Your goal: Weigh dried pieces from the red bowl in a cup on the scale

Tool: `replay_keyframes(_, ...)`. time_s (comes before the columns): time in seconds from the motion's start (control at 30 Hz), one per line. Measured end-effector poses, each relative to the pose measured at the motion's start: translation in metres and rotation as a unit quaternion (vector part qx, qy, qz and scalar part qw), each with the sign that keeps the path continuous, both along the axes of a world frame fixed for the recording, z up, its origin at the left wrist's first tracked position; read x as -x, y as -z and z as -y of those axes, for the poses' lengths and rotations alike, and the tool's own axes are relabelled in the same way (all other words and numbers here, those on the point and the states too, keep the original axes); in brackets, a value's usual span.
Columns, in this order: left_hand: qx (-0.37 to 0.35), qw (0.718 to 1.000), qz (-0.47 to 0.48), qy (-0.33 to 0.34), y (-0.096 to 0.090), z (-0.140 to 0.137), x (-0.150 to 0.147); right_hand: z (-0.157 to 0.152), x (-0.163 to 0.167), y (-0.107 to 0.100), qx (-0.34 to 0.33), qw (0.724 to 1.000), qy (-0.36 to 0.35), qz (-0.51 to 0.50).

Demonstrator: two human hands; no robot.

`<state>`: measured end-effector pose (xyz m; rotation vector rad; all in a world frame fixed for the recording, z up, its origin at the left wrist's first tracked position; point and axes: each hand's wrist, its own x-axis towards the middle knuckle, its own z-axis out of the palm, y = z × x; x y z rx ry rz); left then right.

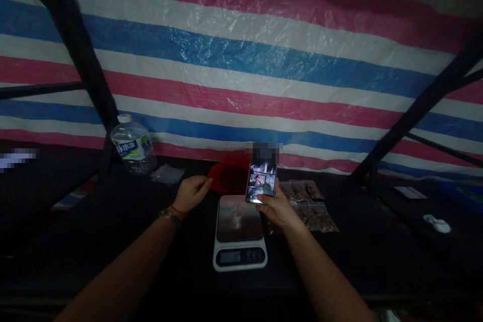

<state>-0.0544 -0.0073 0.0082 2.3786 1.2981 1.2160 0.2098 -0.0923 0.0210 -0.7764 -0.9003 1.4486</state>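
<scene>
My right hand (278,207) holds a smartphone (261,179) upright, its lit screen facing me and the thumb on its lower part. At the rim of a red bowl (216,177), the fingers of my left hand (191,193) are closed in a pinch. The phone covers the bowl's right side. Just in front of both hands lies a white kitchen scale (240,231) with a shiny dark platform and a display. Small clear bags (316,216) of brown pieces lie in rows beside my right hand, which partly hides them.
A large clear plastic bottle (133,147) stands at the back left, with a clear plastic bag (168,174) nearby. Dark frame bars (85,55) slope on both sides before a striped tarp (234,60). A small white object (436,223) and a flat pale card (410,192) lie right.
</scene>
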Motion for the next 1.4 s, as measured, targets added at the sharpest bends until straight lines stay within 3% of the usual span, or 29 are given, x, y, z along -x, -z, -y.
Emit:
replay_keyframes(0.17, -0.014, 0.998, 0.05, -0.019, 0.008, 0.001, 0.0, 0.005, 0.005, -0.003, 0.005, 1.0, -0.023, 0.002)
replay_keyframes(0.33, -0.04, 0.997, 0.008, 0.067, 0.009, 0.001, -0.003, 0.005, 0.005, -0.007, -0.001, 1.0, -0.011, -0.003)
replay_keyframes(0.53, -0.057, 0.992, -0.044, 0.104, 0.006, 0.002, -0.002, 0.005, 0.004, -0.004, -0.025, 0.999, -0.015, -0.014)
replay_keyframes(0.83, -0.085, 0.989, -0.084, 0.086, 0.002, 0.007, 0.004, -0.001, -0.002, 0.006, -0.055, 0.993, -0.055, -0.089)
replay_keyframes(1.0, -0.091, 0.99, -0.085, 0.069, 0.0, 0.024, 0.015, -0.002, -0.006, 0.005, -0.057, 0.99, -0.071, -0.111)
replay_keyframes(1.13, -0.089, 0.992, -0.076, 0.036, -0.002, 0.054, 0.037, -0.001, -0.008, 0.004, -0.058, 0.987, -0.09, -0.118)
replay_keyframes(1.23, -0.067, 0.994, -0.087, 0.017, 0.002, 0.085, 0.07, -0.001, -0.009, 0.002, -0.043, 0.984, -0.108, -0.134)
replay_keyframes(1.4, -0.035, 0.995, -0.079, -0.055, 0.037, 0.136, 0.14, 0.002, -0.01, -0.007, -0.018, 0.982, -0.112, -0.154)
